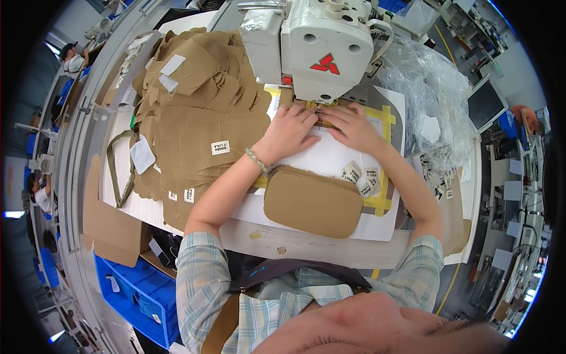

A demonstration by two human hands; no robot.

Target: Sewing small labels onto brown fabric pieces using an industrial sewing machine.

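Note:
A white sewing machine (321,53) with a red emblem stands at the far middle of the table. Close under its head, my left hand (289,131) lies with stretched fingers and the thumb apart. From the other side my right hand (355,127) reaches in, its fingers extended and fingertips almost meeting the left ones. What lies beneath the fingertips is mostly hidden. Nearer to me rests a stack of brown rounded fabric pieces (312,202). Several small white printed labels (369,182) are scattered beside it, by my right forearm.
A large heap of brown fabric pieces (206,133) covers the table's left side. Crumpled clear plastic (424,94) lies at right. Yellow tape (382,203) edges a work area. A blue crate (135,301) stands low at left, near a cardboard box (118,236).

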